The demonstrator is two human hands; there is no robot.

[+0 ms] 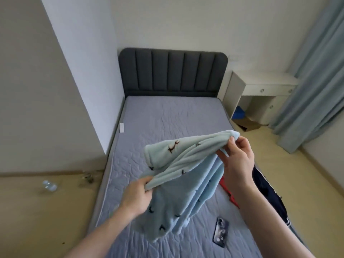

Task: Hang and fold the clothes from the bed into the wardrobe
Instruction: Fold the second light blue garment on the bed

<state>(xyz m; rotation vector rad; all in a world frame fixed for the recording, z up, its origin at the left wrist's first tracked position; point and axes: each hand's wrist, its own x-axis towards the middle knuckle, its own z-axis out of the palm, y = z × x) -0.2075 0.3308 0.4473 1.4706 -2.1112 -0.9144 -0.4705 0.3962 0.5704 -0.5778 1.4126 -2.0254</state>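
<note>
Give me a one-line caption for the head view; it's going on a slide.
Both hands, left and right, hold a light blue fleece garment above the bed.

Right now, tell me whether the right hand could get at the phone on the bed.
Probably not yet: the right hand grips the blue fleece garment. The phone lies uncovered on the mattress below it.

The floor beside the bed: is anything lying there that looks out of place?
Yes. A clear plastic bottle lies on its side on the floor left of the bed, and some small debris sits by the wall nearby.
</note>
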